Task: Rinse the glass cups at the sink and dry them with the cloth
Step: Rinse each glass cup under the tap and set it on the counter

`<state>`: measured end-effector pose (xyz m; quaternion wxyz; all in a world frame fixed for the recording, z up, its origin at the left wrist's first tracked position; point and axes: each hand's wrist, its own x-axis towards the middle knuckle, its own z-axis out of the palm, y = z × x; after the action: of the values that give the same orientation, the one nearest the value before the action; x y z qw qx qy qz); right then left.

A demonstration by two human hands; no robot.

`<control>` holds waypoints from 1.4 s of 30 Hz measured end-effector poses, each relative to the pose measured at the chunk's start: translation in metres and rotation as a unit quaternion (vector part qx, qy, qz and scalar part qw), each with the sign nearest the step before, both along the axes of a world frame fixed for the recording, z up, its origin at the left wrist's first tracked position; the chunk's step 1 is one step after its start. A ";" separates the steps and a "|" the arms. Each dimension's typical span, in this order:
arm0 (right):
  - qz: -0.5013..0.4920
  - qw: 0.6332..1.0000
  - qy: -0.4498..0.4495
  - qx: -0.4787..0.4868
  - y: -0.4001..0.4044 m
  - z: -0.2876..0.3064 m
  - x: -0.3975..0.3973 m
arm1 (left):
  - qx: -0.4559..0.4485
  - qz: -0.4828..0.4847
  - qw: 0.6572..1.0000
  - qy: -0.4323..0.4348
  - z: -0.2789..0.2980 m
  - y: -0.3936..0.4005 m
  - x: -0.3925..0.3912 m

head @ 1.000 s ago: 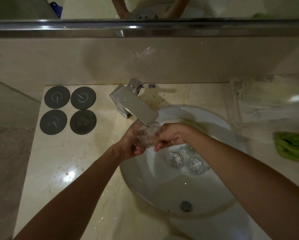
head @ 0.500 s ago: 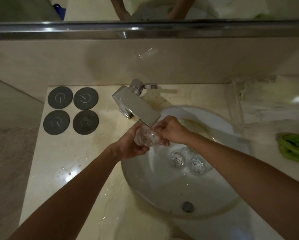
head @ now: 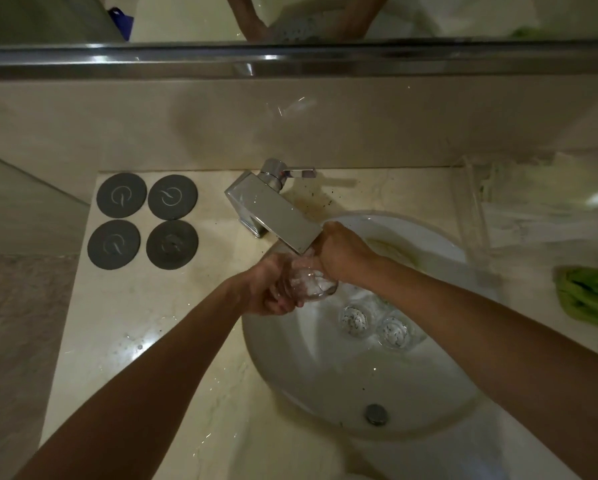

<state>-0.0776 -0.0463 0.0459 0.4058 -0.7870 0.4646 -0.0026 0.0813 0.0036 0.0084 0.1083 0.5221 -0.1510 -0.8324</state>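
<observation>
1. Left hand (head: 270, 289): fingers curled round the side of a glass cup (head: 313, 284), holding it tilted directly below the spout so that the flow, judged to be running, can enter it.
2. Right hand (head: 342, 252): placed at the cup's upper part, close under the spout; its fingertips are hidden by the cup and spout, so whether it grips the rim or rubs inside cannot be told. The position suits scrubbing while the other hand steadies.
3. Glass cup, held: over the near-left part of the basin, above the bowl rather than the counter, so that runoff falls into the sink. Bright, broken reflections inside suggest water; the amount is not legible.
4. Faucet (head: 273, 213): square chrome spout angled over the basin; lever (head: 299, 173) turned to the right.
5. Sink (head: 325, 386): white round bowl with a drain plug (head: 376, 414) near its front.
6. Two further glass cups (head: 354, 317) (head: 394, 332): upright, side by side in the bowl, each showing dark specks inside; judged to be waiting for rinsing.
7. Green cloth (head: 590, 296): bunched on the counter (head: 145, 323) right of the sink, well apart from the hands; drying not yet begun.
8. Four dark round coasters (head: 143, 220): in a square on the counter left of the faucet.
</observation>
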 end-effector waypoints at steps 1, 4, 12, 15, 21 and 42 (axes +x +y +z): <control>-0.001 1.000 -0.024 0.012 0.001 0.000 -0.001 | 0.009 -0.009 1.000 0.001 0.005 -0.002 0.001; -0.076 0.989 -0.079 0.094 -0.001 -0.016 -0.007 | -0.027 0.035 0.999 -0.004 0.007 0.000 0.000; -0.160 0.911 -0.048 0.376 -0.001 -0.009 -0.010 | -0.161 0.218 0.960 -0.075 -0.009 0.006 -0.018; -0.106 0.969 -0.050 0.219 -0.002 -0.005 -0.009 | -0.087 0.170 0.981 -0.036 -0.011 0.001 -0.009; 0.018 1.000 -0.001 -0.019 0.002 -0.008 -0.008 | 0.017 0.060 0.997 -0.054 0.008 -0.001 -0.008; -0.106 0.989 -0.073 0.069 0.028 -0.045 -0.025 | -0.314 0.121 0.930 -0.149 -0.006 0.015 -0.014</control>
<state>-0.1022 -0.0181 0.0011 0.4892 -0.7013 0.5136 -0.0711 0.0677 0.0188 0.0020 0.3432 0.5937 -0.3547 -0.6356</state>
